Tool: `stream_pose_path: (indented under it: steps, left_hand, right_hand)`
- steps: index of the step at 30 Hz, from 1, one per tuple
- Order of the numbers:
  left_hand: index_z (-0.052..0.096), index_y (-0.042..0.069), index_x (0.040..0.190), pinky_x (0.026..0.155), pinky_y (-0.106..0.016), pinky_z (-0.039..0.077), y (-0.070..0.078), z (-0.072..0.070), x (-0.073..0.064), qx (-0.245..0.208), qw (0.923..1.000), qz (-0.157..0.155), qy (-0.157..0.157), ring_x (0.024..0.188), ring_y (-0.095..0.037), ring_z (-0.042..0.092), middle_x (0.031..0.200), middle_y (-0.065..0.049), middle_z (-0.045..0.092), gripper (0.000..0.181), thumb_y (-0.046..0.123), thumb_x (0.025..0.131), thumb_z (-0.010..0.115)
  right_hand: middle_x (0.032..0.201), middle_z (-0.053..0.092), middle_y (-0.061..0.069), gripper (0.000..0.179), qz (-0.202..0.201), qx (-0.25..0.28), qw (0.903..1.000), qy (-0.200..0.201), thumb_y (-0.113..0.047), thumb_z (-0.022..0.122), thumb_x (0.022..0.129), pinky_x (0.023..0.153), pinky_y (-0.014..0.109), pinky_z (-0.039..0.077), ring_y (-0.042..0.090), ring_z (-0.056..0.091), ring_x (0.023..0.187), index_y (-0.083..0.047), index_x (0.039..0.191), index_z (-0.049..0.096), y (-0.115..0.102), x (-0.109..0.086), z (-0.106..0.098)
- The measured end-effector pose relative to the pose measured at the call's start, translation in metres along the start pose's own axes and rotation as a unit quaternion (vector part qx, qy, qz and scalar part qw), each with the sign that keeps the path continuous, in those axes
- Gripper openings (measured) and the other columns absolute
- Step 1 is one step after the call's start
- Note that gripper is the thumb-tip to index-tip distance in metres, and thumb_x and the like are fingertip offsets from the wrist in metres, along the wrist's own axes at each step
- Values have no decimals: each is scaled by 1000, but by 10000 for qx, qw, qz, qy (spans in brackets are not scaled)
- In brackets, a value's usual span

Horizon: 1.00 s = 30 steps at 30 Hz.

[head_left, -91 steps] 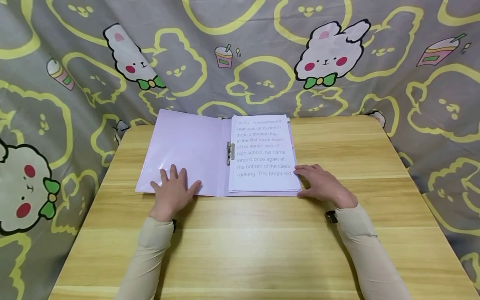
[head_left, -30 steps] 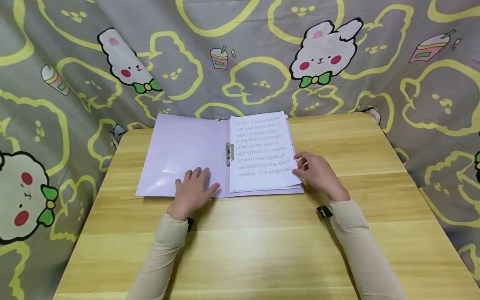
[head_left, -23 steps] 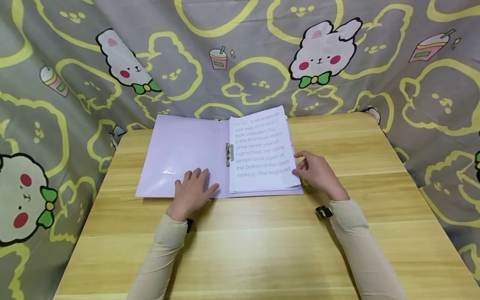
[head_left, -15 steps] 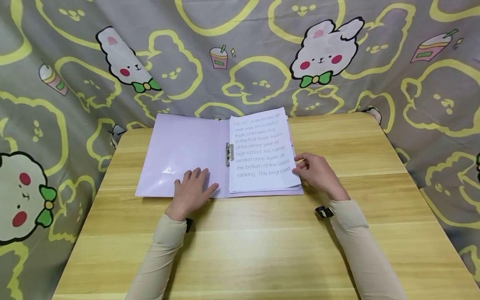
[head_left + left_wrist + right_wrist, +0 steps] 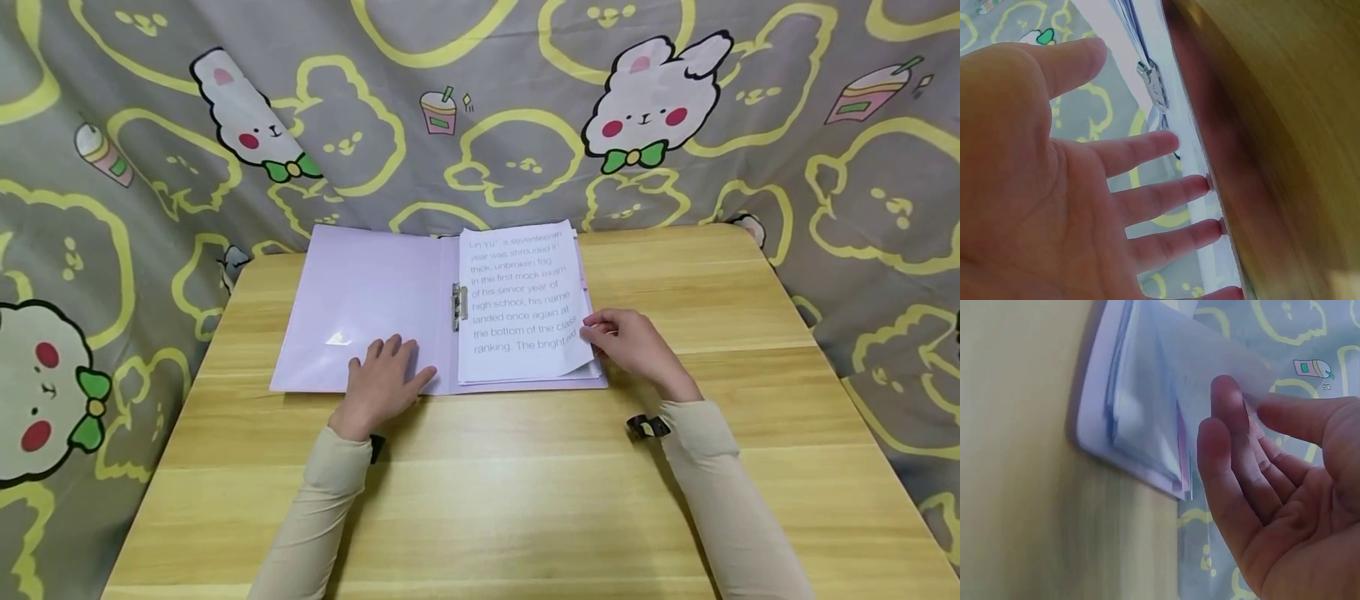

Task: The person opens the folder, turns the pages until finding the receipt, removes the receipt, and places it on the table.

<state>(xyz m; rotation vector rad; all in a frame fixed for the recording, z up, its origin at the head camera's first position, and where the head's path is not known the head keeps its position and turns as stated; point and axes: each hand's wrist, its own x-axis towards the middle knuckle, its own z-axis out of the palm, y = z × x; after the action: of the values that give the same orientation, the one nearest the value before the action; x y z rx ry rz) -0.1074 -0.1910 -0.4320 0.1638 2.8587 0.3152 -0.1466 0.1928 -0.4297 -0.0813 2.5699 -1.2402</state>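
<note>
A light purple folder (image 5: pixel 360 292) lies open at the far side of the table. On its right half sits a stack of white paper, its top sheet (image 5: pixel 517 292) printed with large text, beside a metal clip (image 5: pixel 459 304) at the spine. My right hand (image 5: pixel 637 350) pinches that sheet by its right edge between thumb and fingers; its lower right corner curls up off the pages below. In the right wrist view the lifted sheet (image 5: pixel 1210 350) bends up from the stack. Fingers spread, my left hand (image 5: pixel 381 385) rests on the lower part of the left cover.
The wooden table (image 5: pixel 495 492) extends in front of the folder toward me. A grey curtain (image 5: pixel 510 75) with cartoon prints hangs right behind the table's far edge and along both sides. Coloured tabs (image 5: pixel 1183 444) stick out at the stack's side.
My left hand has slid right along the cover toward the spine. My right hand, first at the folder's right edge, has taken hold of the top sheet and lifted its edge slightly leftward.
</note>
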Motion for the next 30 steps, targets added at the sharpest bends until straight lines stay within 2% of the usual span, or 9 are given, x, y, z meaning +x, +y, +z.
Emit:
stream_pose_path:
  steps: [6,10,14,18,22,26,30]
  left_hand:
    - [52,6,148,107,-77,27,0,-2,0,56,10000,-14,-43,147,-47,30,161,-23,36,71,60,101,47]
    - [52,6,148,108,-77,27,0,-1,0,72,9999,-57,-74,147,-47,30,161,-23,36,71,60,101,48]
    - [52,6,148,108,-77,26,0,-1,-1,83,9999,-49,-102,148,-47,29,161,-23,35,71,60,102,47]
    - [50,7,150,108,-78,26,1,0,0,72,9999,-30,-100,148,-47,29,161,-23,36,71,60,102,47]
    - [48,8,152,109,-78,25,1,-1,-1,10,10000,-19,-76,148,-48,29,161,-23,36,71,59,102,49]
    - [45,9,154,109,-78,26,1,-1,-1,2,10000,-10,-69,148,-47,30,161,-22,36,72,59,102,48]
    - [43,9,155,108,-77,26,1,-1,-2,4,10000,0,-62,147,-47,30,161,-22,36,73,59,102,48]
  right_hand:
    - [85,70,8,28,239,-6,9997,14,-26,59,104,67,28,51,20,63,77,-2,108,72,-4,-1,0]
    - [84,71,8,32,315,-27,9995,54,-31,60,103,67,28,49,20,63,77,-2,104,72,-4,0,1]
    - [102,72,14,40,411,389,9984,-13,-35,56,105,79,33,55,23,69,87,0,120,68,-2,1,2]
    - [125,67,21,54,314,1011,9942,-180,-33,50,107,89,39,58,25,70,98,2,148,49,2,4,4]
    - [138,59,25,62,93,1671,9851,-390,-30,47,109,86,37,59,22,69,100,-2,160,28,2,6,7]
    - [153,45,25,65,-46,2413,9685,-613,-28,45,110,82,33,60,17,68,100,-9,164,16,0,7,10]
    - [162,32,23,65,-172,2824,9561,-761,-26,43,111,81,32,60,28,62,116,-15,166,11,-3,8,14]
